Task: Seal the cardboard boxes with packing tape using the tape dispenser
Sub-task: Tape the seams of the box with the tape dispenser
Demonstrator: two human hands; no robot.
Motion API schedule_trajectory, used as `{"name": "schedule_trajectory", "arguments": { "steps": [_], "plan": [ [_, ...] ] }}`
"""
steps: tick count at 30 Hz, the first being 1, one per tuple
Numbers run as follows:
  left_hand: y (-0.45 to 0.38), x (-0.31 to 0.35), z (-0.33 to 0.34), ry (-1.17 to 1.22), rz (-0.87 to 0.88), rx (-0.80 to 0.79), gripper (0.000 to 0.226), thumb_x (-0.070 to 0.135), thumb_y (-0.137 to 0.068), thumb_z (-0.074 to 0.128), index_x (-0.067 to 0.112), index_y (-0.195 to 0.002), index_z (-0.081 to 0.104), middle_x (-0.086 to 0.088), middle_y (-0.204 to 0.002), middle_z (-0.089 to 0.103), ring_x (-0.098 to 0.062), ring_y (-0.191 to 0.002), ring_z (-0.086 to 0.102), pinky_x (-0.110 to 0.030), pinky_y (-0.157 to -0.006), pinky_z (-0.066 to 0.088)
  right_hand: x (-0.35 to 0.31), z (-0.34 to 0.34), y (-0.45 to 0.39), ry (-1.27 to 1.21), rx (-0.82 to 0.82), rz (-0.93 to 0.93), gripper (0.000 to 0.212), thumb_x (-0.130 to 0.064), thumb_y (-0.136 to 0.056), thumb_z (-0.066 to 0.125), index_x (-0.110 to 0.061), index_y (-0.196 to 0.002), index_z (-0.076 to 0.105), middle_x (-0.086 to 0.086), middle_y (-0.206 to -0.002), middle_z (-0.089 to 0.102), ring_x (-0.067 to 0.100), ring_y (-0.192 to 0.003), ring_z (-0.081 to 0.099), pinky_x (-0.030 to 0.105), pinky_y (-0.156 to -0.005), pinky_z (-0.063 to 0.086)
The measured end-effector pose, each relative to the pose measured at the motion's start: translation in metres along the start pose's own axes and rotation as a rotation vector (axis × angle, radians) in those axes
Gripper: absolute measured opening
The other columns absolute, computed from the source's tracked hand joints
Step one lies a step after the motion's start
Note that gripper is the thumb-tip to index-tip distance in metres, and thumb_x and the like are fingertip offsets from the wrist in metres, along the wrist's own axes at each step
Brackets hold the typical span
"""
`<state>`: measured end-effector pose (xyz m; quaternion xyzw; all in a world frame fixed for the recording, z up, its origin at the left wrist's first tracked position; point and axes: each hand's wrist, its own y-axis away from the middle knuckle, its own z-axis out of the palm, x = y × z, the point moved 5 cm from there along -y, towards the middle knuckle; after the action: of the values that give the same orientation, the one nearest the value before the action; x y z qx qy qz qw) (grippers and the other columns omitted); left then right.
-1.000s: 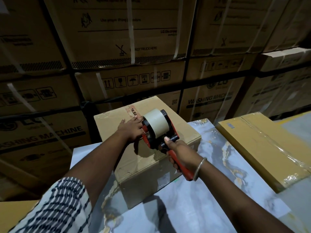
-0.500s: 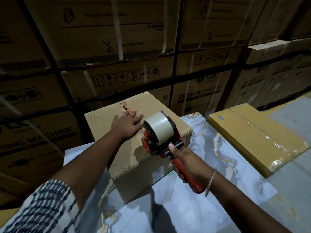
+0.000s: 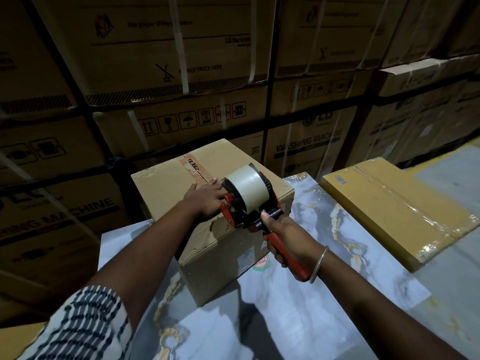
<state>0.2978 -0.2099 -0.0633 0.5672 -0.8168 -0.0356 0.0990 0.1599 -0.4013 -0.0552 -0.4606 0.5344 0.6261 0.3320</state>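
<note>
Matt cardboard box (image 3: pixel 166 188) on a glossy marbled table (image 3: pixel 298 307).

two boxes (image 3: pixel 166 183) (image 3: pixel 389 203), one tape dispenser (image 3: pixel 249 201), two hands (image 3: pixel 207 201) (image 3: pixel 288 235)

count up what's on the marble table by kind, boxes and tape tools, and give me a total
Brown cardboard box: 1
Flat yellow box wrapped in clear film: 1
Red tape dispenser, gripped by the right hand: 1
Total: 3

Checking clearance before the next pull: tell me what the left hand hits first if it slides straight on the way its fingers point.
The left hand lies flat on the box, fingers pointing right toward the tape dispenser. It would meet the dispenser's red front almost at once; the fingertips look to be touching it already, though depth is unclear.
</note>
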Motion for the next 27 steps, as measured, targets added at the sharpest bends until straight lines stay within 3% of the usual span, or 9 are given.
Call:
{"name": "schedule_trajectory", "arguments": {
  "steps": [7, 9, 11, 15, 18, 22, 27],
  "plan": [
    [-0.021, -0.016, 0.008, -0.090, 0.035, -0.062, 0.057, 0.065, -0.100, 0.023, 0.051, -0.154, 0.011, 0.014, -0.167, -0.006, -0.021, -0.154, -0.003, -0.066, -0.117, 0.007, 0.024, -0.012, 0.009, -0.060, -0.034, -0.053, 0.051, -0.056, -0.098, 0.051, -0.005, -0.097, 0.059, 0.003, -0.056, 0.033, 0.016, -0.046, 0.027, 0.027, -0.042, 0.021],
    [-0.022, -0.017, 0.009, -0.072, 0.047, -0.056, 0.056, 0.072, -0.096, 0.021, 0.061, -0.149, 0.005, 0.018, -0.166, -0.007, -0.021, -0.154, -0.003, -0.067, -0.115, 0.007, 0.040, -0.017, 0.017, -0.095, -0.018, -0.078, 0.050, -0.056, -0.095, 0.054, -0.008, -0.085, 0.056, 0.005, -0.057, 0.029, 0.017, -0.047, 0.023, 0.031, -0.044, 0.016],
    [-0.022, -0.017, 0.011, -0.048, 0.043, -0.041, 0.057, 0.076, -0.094, 0.019, 0.065, -0.147, 0.002, 0.019, -0.165, -0.005, -0.021, -0.154, -0.002, -0.067, -0.115, 0.006, 0.053, -0.019, 0.020, -0.112, -0.019, -0.120, 0.050, -0.055, -0.095, 0.058, -0.012, -0.073, 0.047, 0.009, -0.058, 0.026, 0.018, -0.045, 0.023, 0.034, -0.047, 0.014],
    [-0.020, -0.009, 0.003, -0.060, 0.039, 0.061, 0.055, 0.070, -0.098, 0.024, 0.058, -0.150, 0.015, 0.014, -0.166, 0.011, -0.020, -0.154, 0.007, -0.060, -0.115, 0.013, 0.067, -0.022, 0.010, -0.153, -0.003, -0.163, 0.057, -0.060, -0.085, 0.064, -0.008, -0.081, 0.043, 0.009, -0.060, 0.026, 0.017, -0.044, 0.026, 0.033, -0.044, 0.017],
    [-0.014, 0.010, 0.004, 0.011, 0.132, 0.107, 0.056, 0.064, -0.098, 0.024, 0.051, -0.153, 0.022, 0.011, -0.165, 0.018, -0.017, -0.153, 0.011, -0.053, -0.116, 0.018, 0.076, -0.022, 0.002, -0.208, 0.006, -0.196, 0.072, -0.070, -0.072, 0.075, -0.006, -0.085, 0.044, 0.013, -0.062, 0.026, 0.018, -0.045, 0.026, 0.027, -0.040, 0.021],
    [-0.013, 0.014, 0.015, 0.012, 0.178, -0.009, 0.066, 0.075, -0.090, 0.017, 0.056, -0.153, 0.007, 0.012, -0.167, -0.001, -0.018, -0.154, 0.000, -0.057, -0.120, 0.006, 0.081, -0.023, -0.009, -0.254, 0.007, -0.235, 0.079, -0.072, -0.064, 0.081, -0.005, -0.086, 0.046, 0.019, -0.065, 0.024, 0.020, -0.046, 0.024, 0.027, -0.038, 0.023],
    [-0.018, 0.010, 0.015, -0.015, 0.194, -0.041, 0.079, 0.087, -0.077, 0.008, 0.059, -0.149, -0.004, 0.015, -0.166, -0.008, -0.019, -0.154, -0.003, -0.059, -0.120, 0.006, 0.088, -0.027, -0.020, -0.292, 0.004, -0.251, 0.075, -0.068, -0.066, 0.082, -0.004, -0.084, 0.049, 0.026, -0.066, 0.027, 0.022, -0.050, 0.026, 0.027, -0.038, 0.023]
  ]
}}
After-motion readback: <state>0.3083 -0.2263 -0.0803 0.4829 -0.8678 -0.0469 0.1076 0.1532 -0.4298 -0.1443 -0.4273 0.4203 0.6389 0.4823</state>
